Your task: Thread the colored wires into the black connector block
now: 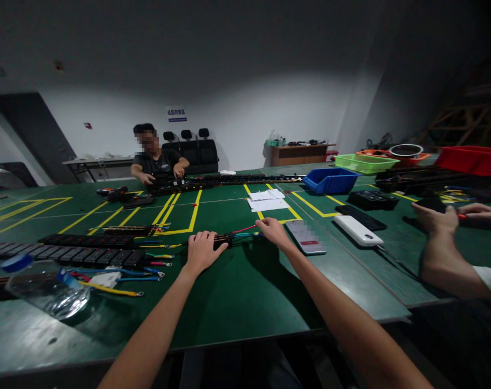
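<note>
My left hand [204, 249] is wrapped over a dark strip [223, 239] with copper-coloured bars, pressing it on the green table. Coloured wires come out of the strip's right end. Between the fingertips of my right hand [273, 231] is the end of a red wire [246, 229], pulled slightly above the others. Blue and green wires [245, 235] run just below it, their tips partly hidden near that hand. Similar black segmented strips [99, 254] with wires and ring terminals lie to the left.
A water bottle [51, 289] lies at the left. Right of my hands are a phone [305, 237], a white power bank [357, 230] and a blue bin [330, 181]. Papers [268, 201] lie ahead. One person [160, 165] works across the table; another person's hands [439, 216] are at the right.
</note>
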{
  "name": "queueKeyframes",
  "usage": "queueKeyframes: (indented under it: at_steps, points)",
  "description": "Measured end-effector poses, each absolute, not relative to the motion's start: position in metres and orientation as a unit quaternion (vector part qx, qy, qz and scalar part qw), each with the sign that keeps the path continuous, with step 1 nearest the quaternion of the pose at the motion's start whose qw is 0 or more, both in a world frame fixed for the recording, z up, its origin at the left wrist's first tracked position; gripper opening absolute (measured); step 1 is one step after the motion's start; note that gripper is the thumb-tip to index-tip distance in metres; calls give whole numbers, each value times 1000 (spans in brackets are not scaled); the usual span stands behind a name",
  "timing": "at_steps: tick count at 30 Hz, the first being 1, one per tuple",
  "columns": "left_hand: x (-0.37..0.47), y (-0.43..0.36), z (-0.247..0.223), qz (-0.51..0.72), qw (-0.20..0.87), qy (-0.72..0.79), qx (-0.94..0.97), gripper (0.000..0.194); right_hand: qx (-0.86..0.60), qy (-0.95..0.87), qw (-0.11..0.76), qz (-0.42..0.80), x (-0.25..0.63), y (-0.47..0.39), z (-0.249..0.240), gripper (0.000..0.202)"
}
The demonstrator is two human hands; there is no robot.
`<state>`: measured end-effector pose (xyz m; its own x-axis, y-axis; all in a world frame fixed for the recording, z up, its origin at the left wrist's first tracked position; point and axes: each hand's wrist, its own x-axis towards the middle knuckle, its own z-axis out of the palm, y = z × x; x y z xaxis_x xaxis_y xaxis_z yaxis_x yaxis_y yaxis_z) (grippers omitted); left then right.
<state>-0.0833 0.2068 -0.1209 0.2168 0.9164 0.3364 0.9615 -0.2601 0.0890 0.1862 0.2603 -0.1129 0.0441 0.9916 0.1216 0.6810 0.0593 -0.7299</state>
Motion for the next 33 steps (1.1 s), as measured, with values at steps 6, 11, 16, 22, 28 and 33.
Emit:
queueKeyframes:
  at_steps: [6,11,16,22,28,33]
  points:
    - [-83,206,-121,-164,72,-600,-780,65,-490,-630,519,306,178,255,-105,46]
    - [-83,205,-121,-164,81,-600,-778,64,-427,-687,504,303,166,242,-98,55]
    - [-82,204,-122,-164,81,-602,-777,62,-548,-700,423,173,169,245,-108,49]
    - [-81,203,-125,-161,95,-609,-771,60,-629,-743,206,98,178,250,-117,51]
    - [-82,203,-126,-169,85,-608,-771,62,-663,-727,146,104,181,249,-115,61]
    - [-82,203,-126,-164,82,-612,-770,63,-698,-688,161,116,185,250,-111,59]
